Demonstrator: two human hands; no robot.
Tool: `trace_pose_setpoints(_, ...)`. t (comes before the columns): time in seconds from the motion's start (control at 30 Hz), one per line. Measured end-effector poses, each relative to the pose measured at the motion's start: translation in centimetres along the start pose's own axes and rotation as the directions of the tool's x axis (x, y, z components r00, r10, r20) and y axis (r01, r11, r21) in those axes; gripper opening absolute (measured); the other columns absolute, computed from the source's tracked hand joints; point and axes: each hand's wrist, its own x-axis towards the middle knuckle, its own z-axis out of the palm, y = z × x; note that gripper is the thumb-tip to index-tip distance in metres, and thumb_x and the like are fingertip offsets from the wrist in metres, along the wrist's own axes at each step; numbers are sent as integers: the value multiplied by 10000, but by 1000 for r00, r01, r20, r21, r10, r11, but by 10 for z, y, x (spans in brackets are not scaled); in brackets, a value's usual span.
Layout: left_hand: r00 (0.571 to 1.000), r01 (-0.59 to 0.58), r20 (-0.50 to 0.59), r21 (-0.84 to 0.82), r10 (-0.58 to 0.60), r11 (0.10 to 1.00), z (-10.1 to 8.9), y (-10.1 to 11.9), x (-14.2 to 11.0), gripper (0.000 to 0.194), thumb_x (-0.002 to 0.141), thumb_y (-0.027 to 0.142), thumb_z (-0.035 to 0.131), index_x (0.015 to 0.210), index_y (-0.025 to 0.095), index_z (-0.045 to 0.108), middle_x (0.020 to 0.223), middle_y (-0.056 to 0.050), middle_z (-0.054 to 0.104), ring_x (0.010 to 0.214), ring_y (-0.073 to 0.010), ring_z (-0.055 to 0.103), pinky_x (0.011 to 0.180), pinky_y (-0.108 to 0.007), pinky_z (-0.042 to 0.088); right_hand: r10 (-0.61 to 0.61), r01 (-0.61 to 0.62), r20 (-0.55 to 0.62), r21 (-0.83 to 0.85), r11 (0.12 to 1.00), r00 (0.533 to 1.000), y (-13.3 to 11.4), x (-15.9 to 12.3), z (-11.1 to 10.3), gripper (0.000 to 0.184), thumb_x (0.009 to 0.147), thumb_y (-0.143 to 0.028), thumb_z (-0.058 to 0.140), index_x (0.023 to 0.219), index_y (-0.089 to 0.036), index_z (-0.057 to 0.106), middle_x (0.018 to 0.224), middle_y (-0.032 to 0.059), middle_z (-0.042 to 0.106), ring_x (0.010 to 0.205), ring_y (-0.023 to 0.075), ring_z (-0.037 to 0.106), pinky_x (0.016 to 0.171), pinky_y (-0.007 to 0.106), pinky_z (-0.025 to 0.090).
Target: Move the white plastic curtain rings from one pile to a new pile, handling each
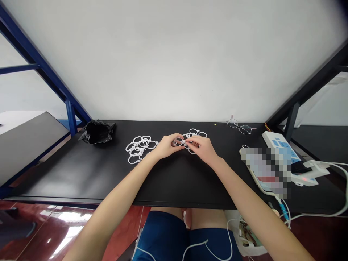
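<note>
Near the middle of the black table, my left hand (pixel 169 145) is closed round one side of a white curtain ring (pixel 174 141). The fingertips of my right hand (pixel 201 146) pinch together at the same ring's right side, where its small end piece is partly hidden. More white rings (pixel 194 130) lie just behind and under my right hand. To the left of my left hand is a loose pile of several similar rings (pixel 139 145), thin and round with small knobs, some overlapping. My left forearm covers part of that pile's edge.
A black plastic bag (pixel 98 132) stands open at the table's back left. Eyeglasses (pixel 239 126) lie at the back right. A white power strip (pixel 281 145), a phone (pixel 258 174) with a blurred screen and white cables (pixel 320 215) occupy the right side. A pale wall (pixel 174 72) rises behind.
</note>
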Motion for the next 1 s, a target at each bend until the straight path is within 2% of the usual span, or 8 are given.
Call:
trace_pose_setpoints(0.27, 1000, -2, 14, 88, 1, 996, -1, 5, -2, 285, 776, 367, 659, 1005, 200, 634, 859, -3, 657, 737, -130, 580, 664, -228, 426, 7, -7, -11, 28, 1000, 1000, 0, -1, 2, 198, 876, -364, 597, 835, -209, 712, 807, 55, 684, 612, 154, 590, 544, 290, 500)
trace_pose_setpoints(0.8, 998, -27, 50, 105, 22, 994, -1, 4, -3, 249, 800, 366, 630, 997, 215, 641, 887, -2, 670, 800, -148, 606, 709, -232, 442, -10, 8, 35, 46, 999, 999, 2, -1, -1, 265, 885, -398, 585, 763, -201, 715, 686, 40, 647, 557, 141, 536, 520, 291, 449)
trace_pose_setpoints(1.0, 999, -28, 45, 92, 24, 995, -1, 3, -3, 244, 807, 368, 626, 997, 215, 634, 921, -10, 682, 876, -171, 638, 715, -236, 448, -1, 1, 7, 30, 1000, 1000, 3, -2, 1, 256, 876, -398, 595, 762, -202, 716, 697, 42, 659, 544, 138, 531, 514, 287, 444)
